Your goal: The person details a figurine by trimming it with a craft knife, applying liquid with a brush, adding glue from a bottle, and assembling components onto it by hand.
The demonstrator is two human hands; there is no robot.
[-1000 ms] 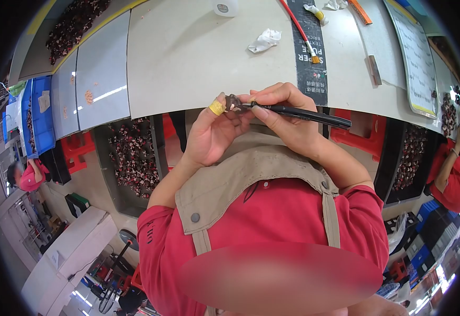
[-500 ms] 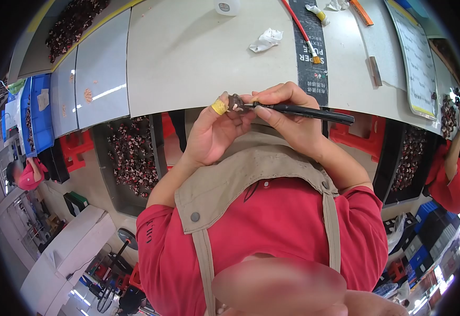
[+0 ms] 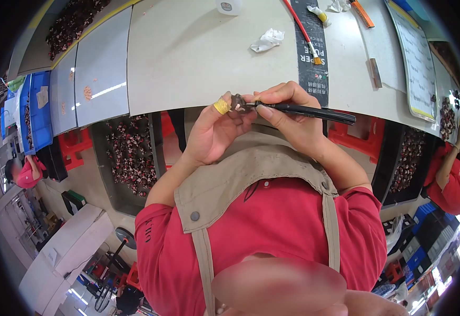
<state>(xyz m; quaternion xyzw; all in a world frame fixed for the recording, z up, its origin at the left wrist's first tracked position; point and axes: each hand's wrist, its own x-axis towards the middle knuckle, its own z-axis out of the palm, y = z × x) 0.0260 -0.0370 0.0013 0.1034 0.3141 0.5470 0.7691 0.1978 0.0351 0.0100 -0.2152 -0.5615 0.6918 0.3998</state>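
Note:
My left hand (image 3: 215, 132) has yellow tape around its thumb and pinches a small dark brown figurine (image 3: 237, 102) with pale spots. My right hand (image 3: 297, 117) is closed around a black pen (image 3: 319, 111), held nearly level. The pen's thin tip meets the figurine's right side, or comes very close to it; the fingers partly hide the spot. Both hands are just over the table's near edge, in front of the beige apron (image 3: 256, 152).
On the table (image 3: 188, 63) lie a crumpled white tissue (image 3: 268, 40), a red-handled brush (image 3: 304, 32), a metal bar (image 3: 375, 72) and an orange cutter (image 3: 362, 14). Bins of small dark pieces stand at left (image 3: 130, 158) and right (image 3: 410, 158). Other people in red sit at both sides.
Both hands stay almost in place. The figurine has turned slightly between the left fingers, with the pen still at its side.

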